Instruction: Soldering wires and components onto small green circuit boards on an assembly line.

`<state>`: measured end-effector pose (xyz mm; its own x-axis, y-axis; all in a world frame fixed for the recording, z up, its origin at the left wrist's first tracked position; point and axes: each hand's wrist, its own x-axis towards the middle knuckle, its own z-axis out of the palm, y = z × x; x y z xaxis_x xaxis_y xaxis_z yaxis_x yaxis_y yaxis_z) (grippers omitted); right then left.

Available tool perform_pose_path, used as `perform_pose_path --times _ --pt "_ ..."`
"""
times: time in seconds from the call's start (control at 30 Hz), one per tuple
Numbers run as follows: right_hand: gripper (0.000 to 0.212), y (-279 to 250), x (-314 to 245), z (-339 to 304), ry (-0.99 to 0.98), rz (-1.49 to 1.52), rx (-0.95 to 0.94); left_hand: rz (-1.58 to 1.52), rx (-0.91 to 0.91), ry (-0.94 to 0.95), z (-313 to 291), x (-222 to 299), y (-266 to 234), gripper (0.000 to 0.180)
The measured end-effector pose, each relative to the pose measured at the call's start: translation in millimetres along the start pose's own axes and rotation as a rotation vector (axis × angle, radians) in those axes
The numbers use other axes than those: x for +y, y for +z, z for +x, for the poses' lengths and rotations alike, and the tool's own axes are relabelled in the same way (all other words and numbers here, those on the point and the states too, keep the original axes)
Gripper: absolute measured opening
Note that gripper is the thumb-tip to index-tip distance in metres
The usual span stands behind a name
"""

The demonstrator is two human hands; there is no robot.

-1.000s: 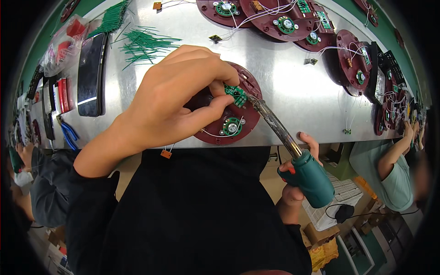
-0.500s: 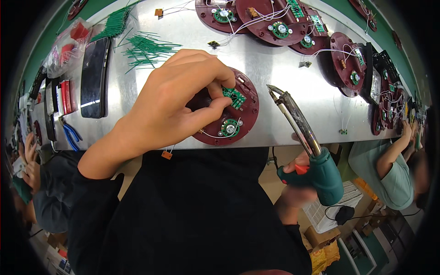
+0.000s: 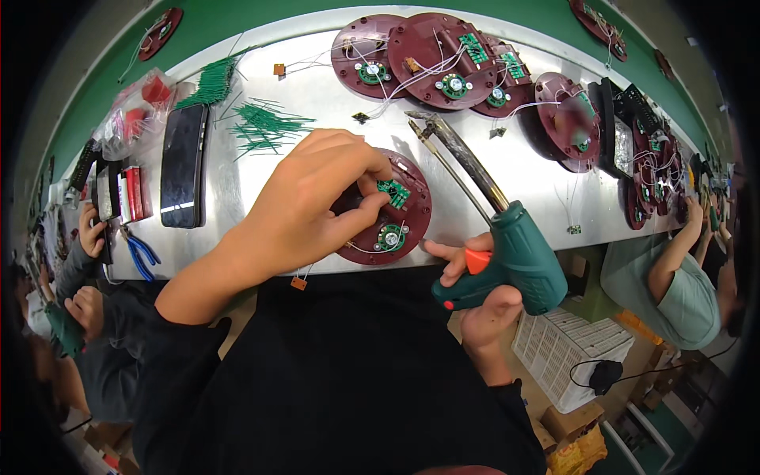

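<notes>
My left hand (image 3: pixel 305 202) rests over a round maroon plastic housing (image 3: pixel 416 207) near the table's front edge. Its thumb and fingers close on the left side of a small green circuit board (image 3: pixel 397 195); whether a wire is also pinched there is hidden. Below that board sits a small round speaker (image 3: pixel 390 237) with a white wire. In my right hand (image 3: pixel 489 317) is a green soldering gun (image 3: pixel 529 257) with a red trigger, its dark tip pointing up and left, apart from the housing. A small orange piece (image 3: pixel 298 283) hangs on wires at the table edge.
More wired maroon housings (image 3: pixel 443 67) overlap at the back. Green wire pieces (image 3: pixel 269 127) lie left of them, near a black phone (image 3: pixel 184 166) and blue-handled pliers (image 3: pixel 139 253). A plastic bag (image 3: pixel 134 111) is farther left. Other people work at both sides.
The soldering gun and my right hand have moved up and left, closer to the housing. My left hand keeps its pinch at the circuit board. The whole view has shifted slightly.
</notes>
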<state>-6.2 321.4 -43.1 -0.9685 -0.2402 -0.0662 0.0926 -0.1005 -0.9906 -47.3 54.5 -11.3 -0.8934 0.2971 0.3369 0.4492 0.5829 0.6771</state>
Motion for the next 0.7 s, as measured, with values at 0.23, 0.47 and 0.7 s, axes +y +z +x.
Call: perform_pose_path --times 0.23,0.47,0.7 --pt "0.098 -24 -28 4 -0.107 0.010 0.143 -0.038 0.037 -0.003 -7 -3 2 0.027" --pt "0.092 -44 -95 15 -0.195 0.053 0.036 -0.055 0.043 0.010 -8 -7 3 0.026" --pt "0.095 -35 -142 31 -0.331 -0.154 0.141 -0.074 0.030 0.012 -9 -5 4 0.024"
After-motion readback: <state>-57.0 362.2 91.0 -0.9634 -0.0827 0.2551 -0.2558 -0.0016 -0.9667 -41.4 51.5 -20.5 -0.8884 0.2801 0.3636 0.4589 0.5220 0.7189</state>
